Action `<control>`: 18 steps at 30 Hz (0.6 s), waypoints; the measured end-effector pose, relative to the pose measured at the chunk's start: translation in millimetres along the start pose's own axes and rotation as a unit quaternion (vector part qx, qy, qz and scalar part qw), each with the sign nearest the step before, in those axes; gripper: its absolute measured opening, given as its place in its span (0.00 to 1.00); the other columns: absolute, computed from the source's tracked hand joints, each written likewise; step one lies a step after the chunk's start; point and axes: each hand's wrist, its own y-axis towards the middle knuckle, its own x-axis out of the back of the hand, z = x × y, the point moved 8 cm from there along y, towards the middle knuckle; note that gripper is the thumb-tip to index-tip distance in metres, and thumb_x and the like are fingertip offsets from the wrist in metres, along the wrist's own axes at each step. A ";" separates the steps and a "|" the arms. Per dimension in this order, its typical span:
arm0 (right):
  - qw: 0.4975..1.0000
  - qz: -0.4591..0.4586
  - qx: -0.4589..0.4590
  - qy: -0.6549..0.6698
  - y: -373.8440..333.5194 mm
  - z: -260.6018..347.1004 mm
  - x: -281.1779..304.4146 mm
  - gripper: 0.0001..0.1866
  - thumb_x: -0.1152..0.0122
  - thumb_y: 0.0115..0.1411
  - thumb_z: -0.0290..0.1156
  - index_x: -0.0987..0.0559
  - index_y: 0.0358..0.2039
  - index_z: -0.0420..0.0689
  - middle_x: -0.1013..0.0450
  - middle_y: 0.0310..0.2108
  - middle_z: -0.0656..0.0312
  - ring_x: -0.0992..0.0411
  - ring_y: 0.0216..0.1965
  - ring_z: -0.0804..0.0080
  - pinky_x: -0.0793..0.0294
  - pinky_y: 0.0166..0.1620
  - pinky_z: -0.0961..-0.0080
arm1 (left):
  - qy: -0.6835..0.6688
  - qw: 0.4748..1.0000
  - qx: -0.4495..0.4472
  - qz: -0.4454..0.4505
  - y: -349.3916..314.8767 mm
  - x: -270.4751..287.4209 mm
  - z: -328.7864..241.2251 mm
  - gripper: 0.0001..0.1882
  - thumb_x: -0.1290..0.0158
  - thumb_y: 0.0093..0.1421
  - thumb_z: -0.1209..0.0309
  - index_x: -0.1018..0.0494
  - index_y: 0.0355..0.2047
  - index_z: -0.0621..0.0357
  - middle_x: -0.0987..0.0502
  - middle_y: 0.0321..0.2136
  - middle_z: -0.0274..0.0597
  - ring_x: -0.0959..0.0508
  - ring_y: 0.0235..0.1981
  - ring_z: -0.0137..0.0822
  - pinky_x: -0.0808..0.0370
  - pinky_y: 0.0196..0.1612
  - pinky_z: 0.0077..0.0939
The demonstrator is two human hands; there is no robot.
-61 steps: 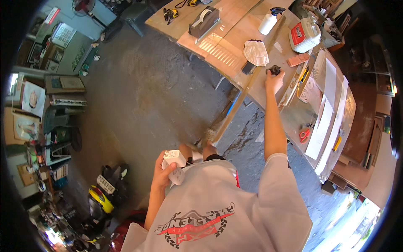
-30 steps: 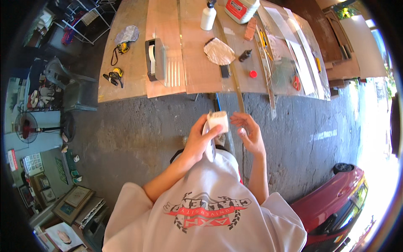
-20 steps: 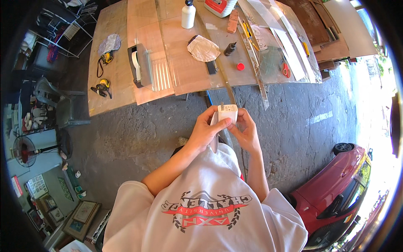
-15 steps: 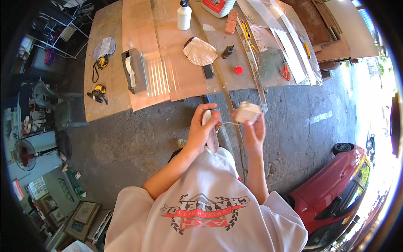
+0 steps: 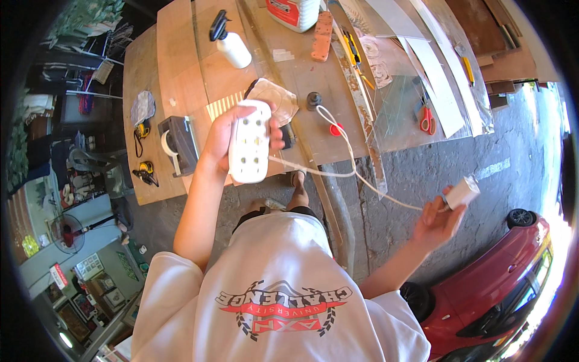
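My left hand [image 5: 221, 140] is wrapped round a white power strip [image 5: 248, 172], raised above the near table edge with its rows of sockets facing up. Out to the right, over the floor, my right hand [image 5: 435, 224] grips a white block-shaped plug or adapter [image 5: 463, 192] between thumb and fingers. A thin white cord [image 5: 325, 173] runs from beside the strip toward my right hand, with a loose loop rising near a small black bottle [image 5: 313, 101]. Whether the cord enters the block is hidden by my fingers.
On the wooden table [image 5: 142, 72] stand a white spray bottle [image 5: 234, 50], a large jug [image 5: 294, 13] and a tape dispenser [image 5: 178, 146]. Red scissors [image 5: 427, 120], cutters and clear sheets lie at the right. A red car [image 5: 491, 277] is parked at lower right.
Both hands have moved apart. My left hand has lifted the power strip up and left, its sockets now showing; my right has carried the white block right and down, stretching out the cord.
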 end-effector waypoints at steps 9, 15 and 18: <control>0.958 -0.106 0.256 -0.068 35.3 137.3 79.7 0.27 0.53 0.73 0.46 0.36 0.60 0.34 0.28 0.40 0.51 0.45 0.19 0.78 0.42 0.20 0.82 | 0.155 0.981 -0.117 0.023 124.8 -66.7 -22.8 0.20 0.54 0.61 0.68 0.33 0.52 0.62 0.23 0.35 0.48 0.17 0.36 0.50 0.19 0.41 0.44; 0.894 -0.196 0.382 -0.132 29.0 210.6 183.5 0.27 0.49 0.71 0.48 0.31 0.54 0.33 0.35 0.31 0.61 0.42 0.23 0.77 0.42 0.21 0.80 | 0.186 0.982 -0.025 0.004 233.1 -54.7 -4.9 0.19 0.54 0.60 0.70 0.33 0.51 0.63 0.23 0.33 0.45 0.17 0.36 0.47 0.18 0.43 0.42; 0.857 -0.308 0.406 -0.082 14.9 261.3 283.8 0.22 0.49 0.68 0.43 0.29 0.45 0.34 0.33 0.30 0.59 0.41 0.20 0.75 0.40 0.21 0.77 | 0.152 0.988 0.010 0.024 262.7 -36.8 -4.2 0.19 0.51 0.59 0.69 0.32 0.49 0.64 0.23 0.33 0.45 0.19 0.35 0.43 0.19 0.44 0.40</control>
